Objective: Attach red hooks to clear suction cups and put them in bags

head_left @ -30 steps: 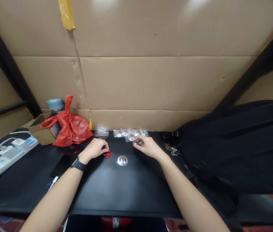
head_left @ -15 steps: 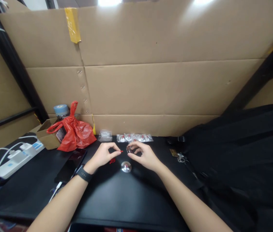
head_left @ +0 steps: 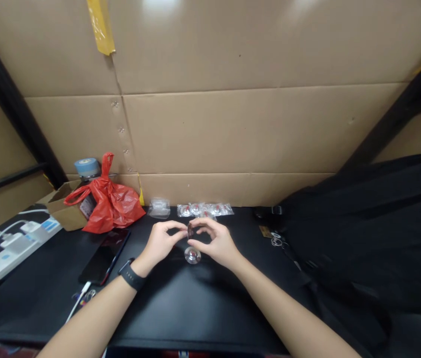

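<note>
My two hands meet above the middle of the black table [head_left: 195, 303]. My right hand [head_left: 214, 243] pinches a small round disc-shaped piece [head_left: 189, 230] on edge between thumb and fingers. My left hand [head_left: 160, 240], with a black wristband, is closed in a pinch right against that disc; what it holds is too small to name. Just below the hands a shiny round metal dome [head_left: 192, 255] lies on the table. Behind them, a row of small clear packets with red-and-silver parts [head_left: 205, 210] lies along the cardboard wall.
A red plastic bag [head_left: 108, 204] and a cardboard box [head_left: 64, 209] sit at the back left, with a blue-capped bottle [head_left: 86, 167]. A phone [head_left: 105, 248] lies left of my hands, a white power strip [head_left: 12, 243] farther left. Black fabric [head_left: 374, 228] covers the right side, keys [head_left: 275, 240] beside it.
My right hand took a small disc from the packets at the back and brought it over the dome. My left hand left the red pieces and rose to meet it.
</note>
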Demonstrator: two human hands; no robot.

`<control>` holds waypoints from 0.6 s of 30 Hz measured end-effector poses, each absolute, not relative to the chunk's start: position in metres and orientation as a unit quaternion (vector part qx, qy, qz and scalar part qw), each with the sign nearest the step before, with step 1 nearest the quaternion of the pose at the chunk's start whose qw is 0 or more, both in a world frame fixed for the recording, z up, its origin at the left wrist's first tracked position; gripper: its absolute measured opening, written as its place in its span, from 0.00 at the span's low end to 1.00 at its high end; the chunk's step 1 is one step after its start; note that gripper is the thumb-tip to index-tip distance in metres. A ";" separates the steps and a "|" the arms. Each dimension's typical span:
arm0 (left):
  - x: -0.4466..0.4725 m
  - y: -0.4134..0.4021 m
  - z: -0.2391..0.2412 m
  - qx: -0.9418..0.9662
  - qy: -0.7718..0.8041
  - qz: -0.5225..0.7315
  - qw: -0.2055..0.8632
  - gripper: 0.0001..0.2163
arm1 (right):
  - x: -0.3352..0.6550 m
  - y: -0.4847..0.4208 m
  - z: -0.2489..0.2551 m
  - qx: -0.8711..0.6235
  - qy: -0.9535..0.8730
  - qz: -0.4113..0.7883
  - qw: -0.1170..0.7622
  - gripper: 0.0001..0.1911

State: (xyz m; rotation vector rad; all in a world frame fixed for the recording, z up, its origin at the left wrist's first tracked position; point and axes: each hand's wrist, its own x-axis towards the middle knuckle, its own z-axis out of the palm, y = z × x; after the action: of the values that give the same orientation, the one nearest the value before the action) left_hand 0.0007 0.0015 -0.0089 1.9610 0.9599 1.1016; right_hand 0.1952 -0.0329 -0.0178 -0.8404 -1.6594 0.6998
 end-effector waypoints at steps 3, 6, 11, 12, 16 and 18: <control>0.004 -0.002 -0.006 0.758 0.351 0.445 0.324 0.05 | 0.192 -0.035 -0.017 -0.354 -0.696 0.277 0.560 0.18; 0.007 -0.006 -0.003 0.764 0.342 0.451 0.312 0.04 | 0.191 -0.036 -0.016 -0.355 -0.696 0.265 0.565 0.17; 0.010 -0.009 -0.003 0.768 0.346 0.444 0.306 0.05 | 0.192 -0.035 -0.017 -0.358 -0.694 0.274 0.561 0.18; 0.010 -0.010 -0.005 0.767 0.348 0.447 0.300 0.05 | 0.192 -0.034 -0.018 -0.359 -0.689 0.281 0.563 0.18; 0.012 -0.014 -0.008 0.769 0.362 0.459 0.259 0.04 | 0.191 -0.032 -0.019 -0.367 -0.658 0.334 0.567 0.16; 0.012 -0.017 -0.008 0.774 0.374 0.455 0.231 0.05 | 0.193 -0.032 -0.017 -0.374 -0.655 0.360 0.548 0.14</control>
State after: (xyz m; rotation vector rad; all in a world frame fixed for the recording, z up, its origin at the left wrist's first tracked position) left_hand 0.0123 -0.0165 -0.0078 2.1282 1.0288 1.2514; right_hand 0.1932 -0.0319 -0.0172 -0.8866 -1.5521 0.8533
